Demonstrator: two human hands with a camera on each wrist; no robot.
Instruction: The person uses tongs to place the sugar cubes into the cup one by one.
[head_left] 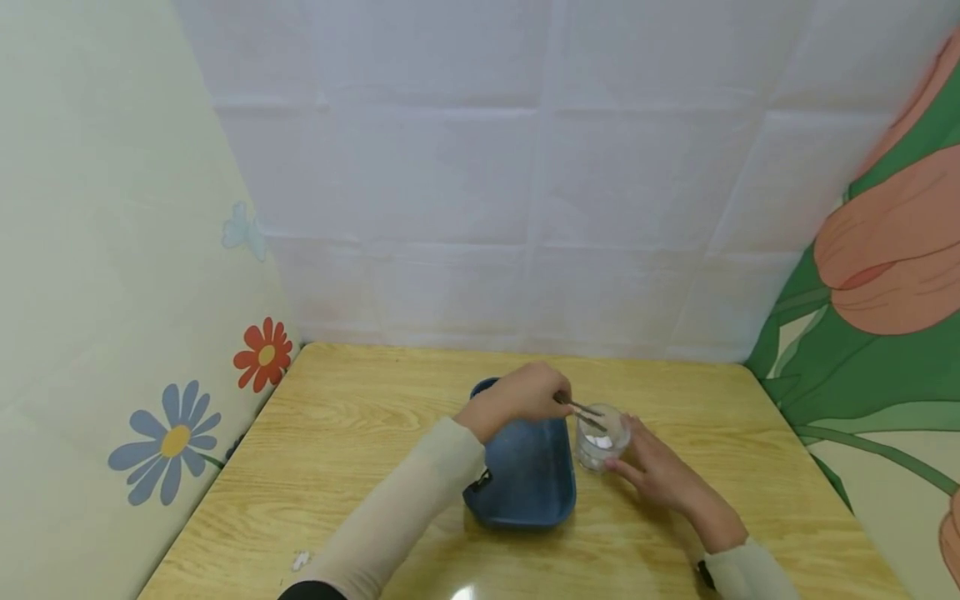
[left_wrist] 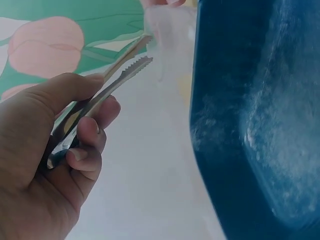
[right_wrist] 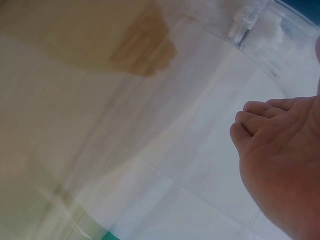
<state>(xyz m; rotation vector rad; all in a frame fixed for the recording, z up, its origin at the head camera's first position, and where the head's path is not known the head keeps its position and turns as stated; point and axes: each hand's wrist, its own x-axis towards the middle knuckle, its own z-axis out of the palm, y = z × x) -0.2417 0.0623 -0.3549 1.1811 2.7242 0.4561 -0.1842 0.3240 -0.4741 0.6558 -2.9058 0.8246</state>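
My left hand (head_left: 528,392) reaches across the far part of a dark blue tray (head_left: 521,521) and grips a pair of metal tongs (head_left: 588,415). In the left wrist view the serrated tips of the tongs (left_wrist: 131,67) stand apart, with nothing seen between them. Just right of the tray is a clear glass jar (head_left: 592,457) with white pieces inside, and the tong tips are at its mouth. My right hand (head_left: 663,475) holds the jar from the right, thumb in front and fingers behind. The right wrist view shows the jar (right_wrist: 277,45) only in part, above the hand.
A wood-grain table (head_left: 337,442) lies under everything. A white sheet (head_left: 480,183) hangs behind it, with flower-printed panels on the left (head_left: 176,442) and right (head_left: 892,275). A small white mark (head_left: 301,560) shows near the table's front left.
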